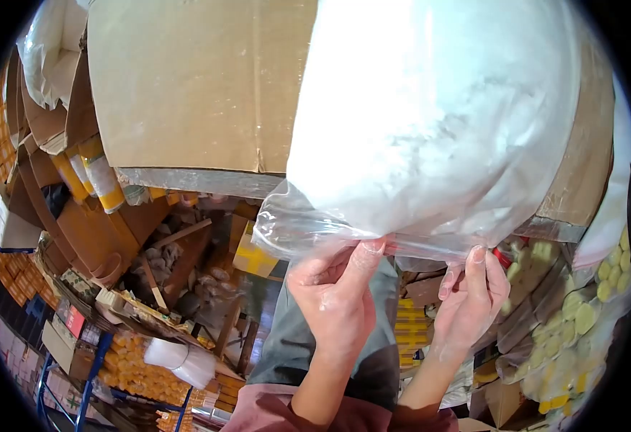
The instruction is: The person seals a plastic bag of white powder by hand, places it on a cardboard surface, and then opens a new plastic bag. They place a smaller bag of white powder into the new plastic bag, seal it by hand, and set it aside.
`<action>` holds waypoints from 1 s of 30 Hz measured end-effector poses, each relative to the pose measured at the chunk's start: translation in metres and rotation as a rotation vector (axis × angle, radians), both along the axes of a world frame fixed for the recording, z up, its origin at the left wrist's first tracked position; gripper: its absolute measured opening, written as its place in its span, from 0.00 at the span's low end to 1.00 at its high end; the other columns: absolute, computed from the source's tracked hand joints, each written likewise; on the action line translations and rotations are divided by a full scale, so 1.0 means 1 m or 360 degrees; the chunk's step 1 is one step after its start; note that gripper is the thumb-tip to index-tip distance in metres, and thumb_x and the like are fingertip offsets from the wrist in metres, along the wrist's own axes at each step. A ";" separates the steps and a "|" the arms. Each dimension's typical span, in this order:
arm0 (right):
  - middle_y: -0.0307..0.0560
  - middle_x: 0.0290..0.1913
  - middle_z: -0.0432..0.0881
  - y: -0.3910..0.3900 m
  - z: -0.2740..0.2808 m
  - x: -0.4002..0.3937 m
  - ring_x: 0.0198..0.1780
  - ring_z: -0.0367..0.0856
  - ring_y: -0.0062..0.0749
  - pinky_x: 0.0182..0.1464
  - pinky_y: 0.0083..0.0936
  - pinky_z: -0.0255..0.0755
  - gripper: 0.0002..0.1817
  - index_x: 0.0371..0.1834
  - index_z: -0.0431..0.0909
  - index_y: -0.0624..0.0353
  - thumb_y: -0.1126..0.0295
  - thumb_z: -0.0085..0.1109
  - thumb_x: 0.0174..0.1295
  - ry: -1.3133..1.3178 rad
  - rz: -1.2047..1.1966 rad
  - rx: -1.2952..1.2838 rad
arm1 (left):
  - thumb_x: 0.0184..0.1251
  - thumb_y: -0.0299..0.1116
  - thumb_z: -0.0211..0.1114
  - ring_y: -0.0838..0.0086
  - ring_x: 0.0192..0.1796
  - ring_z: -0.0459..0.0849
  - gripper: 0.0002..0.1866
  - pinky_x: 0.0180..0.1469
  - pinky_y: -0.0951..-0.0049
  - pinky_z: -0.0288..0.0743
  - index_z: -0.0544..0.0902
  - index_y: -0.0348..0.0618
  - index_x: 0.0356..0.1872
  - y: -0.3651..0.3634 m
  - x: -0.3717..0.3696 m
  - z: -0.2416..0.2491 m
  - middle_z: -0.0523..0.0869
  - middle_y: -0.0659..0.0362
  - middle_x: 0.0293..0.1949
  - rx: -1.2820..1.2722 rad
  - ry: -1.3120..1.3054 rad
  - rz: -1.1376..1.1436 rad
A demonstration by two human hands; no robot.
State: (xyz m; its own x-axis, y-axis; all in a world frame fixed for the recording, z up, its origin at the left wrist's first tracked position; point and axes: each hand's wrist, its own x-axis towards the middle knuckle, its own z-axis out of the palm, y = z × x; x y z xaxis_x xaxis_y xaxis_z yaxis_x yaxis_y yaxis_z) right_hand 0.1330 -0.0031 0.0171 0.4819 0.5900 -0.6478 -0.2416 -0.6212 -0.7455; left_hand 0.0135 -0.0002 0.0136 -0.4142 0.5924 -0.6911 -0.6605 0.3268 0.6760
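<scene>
White-filled plastic bag (430, 129): on cardboard (186, 86), just beyond both grips. Near edge (427, 248) of the bag: long axis crosswise, spanning hand to hand. Left hand (338, 306), nearer the loose clear corner (281, 222), and right hand (468, 306): thumbs closed against fingers, each pinching this edge.

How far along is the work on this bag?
Filling looks done: the clear bag bulges with white contents on the cardboard. In hand is its near edge, pinched by the left hand and right hand. That edge is probably what is left: a loose corner sticks out, and I cannot tell whether it is sealed.
</scene>
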 end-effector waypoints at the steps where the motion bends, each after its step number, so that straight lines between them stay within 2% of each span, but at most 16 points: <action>1: 0.43 0.21 0.74 0.001 0.000 -0.001 0.19 0.70 0.24 0.20 0.19 0.60 0.16 0.27 0.76 0.67 0.67 0.57 0.73 -0.0009 -0.0004 -0.0009 | 0.65 0.17 0.68 0.69 0.41 0.88 0.08 0.49 0.71 0.81 0.86 0.25 0.44 0.000 -0.001 -0.001 0.90 0.48 0.40 0.0014 0.0005 0.0005; 9: 0.44 0.22 0.74 0.003 -0.001 0.003 0.20 0.70 0.24 0.20 0.20 0.60 0.15 0.27 0.76 0.66 0.69 0.56 0.73 -0.0010 0.0024 -0.0017 | 0.66 0.17 0.68 0.74 0.41 0.86 0.07 0.49 0.75 0.78 0.85 0.27 0.43 0.009 -0.007 -0.002 0.89 0.51 0.40 0.0041 0.0040 0.0115; 11: 0.43 0.22 0.74 0.003 -0.002 0.003 0.21 0.69 0.24 0.20 0.20 0.60 0.15 0.26 0.75 0.66 0.71 0.56 0.73 -0.0031 -0.0002 -0.0018 | 0.69 0.21 0.65 0.72 0.44 0.85 0.06 0.52 0.70 0.78 0.84 0.28 0.44 0.010 -0.010 0.000 0.88 0.52 0.42 -0.0027 0.0112 0.0030; 12: 0.40 0.24 0.74 0.002 -0.002 0.005 0.21 0.68 0.22 0.21 0.19 0.59 0.14 0.29 0.76 0.65 0.70 0.56 0.73 -0.0008 0.0036 0.0007 | 0.71 0.22 0.64 0.71 0.45 0.84 0.07 0.54 0.67 0.78 0.83 0.29 0.44 0.011 -0.012 0.001 0.87 0.52 0.43 -0.0061 0.0148 -0.0013; 14: 0.35 0.27 0.74 -0.003 -0.005 0.011 0.23 0.67 0.19 0.22 0.18 0.57 0.11 0.34 0.80 0.64 0.69 0.57 0.74 0.0046 0.0114 0.0062 | 0.71 0.22 0.63 0.71 0.45 0.84 0.07 0.53 0.67 0.78 0.83 0.28 0.44 0.011 -0.017 0.002 0.87 0.52 0.43 -0.0045 0.0171 -0.0044; 18: 0.35 0.29 0.75 -0.003 -0.004 0.012 0.23 0.67 0.18 0.23 0.18 0.57 0.11 0.35 0.80 0.63 0.68 0.58 0.73 0.0061 0.0115 0.0060 | 0.66 0.19 0.69 0.73 0.39 0.86 0.06 0.46 0.74 0.78 0.86 0.27 0.41 0.012 -0.026 0.001 0.90 0.50 0.37 -0.0035 0.0177 0.0084; 21: 0.39 0.24 0.71 0.003 -0.003 0.004 0.22 0.67 0.22 0.19 0.20 0.59 0.17 0.23 0.70 0.63 0.71 0.56 0.72 -0.0109 -0.0031 -0.0022 | 0.66 0.20 0.70 0.73 0.38 0.86 0.06 0.46 0.75 0.77 0.86 0.27 0.40 0.013 -0.033 -0.001 0.90 0.51 0.37 0.0009 0.0200 0.0059; 30: 0.37 0.24 0.73 -0.001 -0.006 0.002 0.23 0.68 0.21 0.20 0.19 0.56 0.10 0.31 0.77 0.63 0.70 0.58 0.71 -0.0166 -0.0192 -0.0071 | 0.66 0.22 0.70 0.75 0.38 0.85 0.06 0.45 0.76 0.76 0.86 0.29 0.40 0.019 -0.055 0.000 0.89 0.53 0.34 0.0040 0.0217 0.0057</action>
State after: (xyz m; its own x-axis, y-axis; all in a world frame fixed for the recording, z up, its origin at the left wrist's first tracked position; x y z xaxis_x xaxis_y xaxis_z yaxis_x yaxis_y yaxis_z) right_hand 0.1346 -0.0046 0.0107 0.6139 0.4952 -0.6148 -0.2391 -0.6256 -0.7426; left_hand -0.0420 0.0189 0.0136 -0.5244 0.5920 -0.6120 -0.5728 0.2865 0.7680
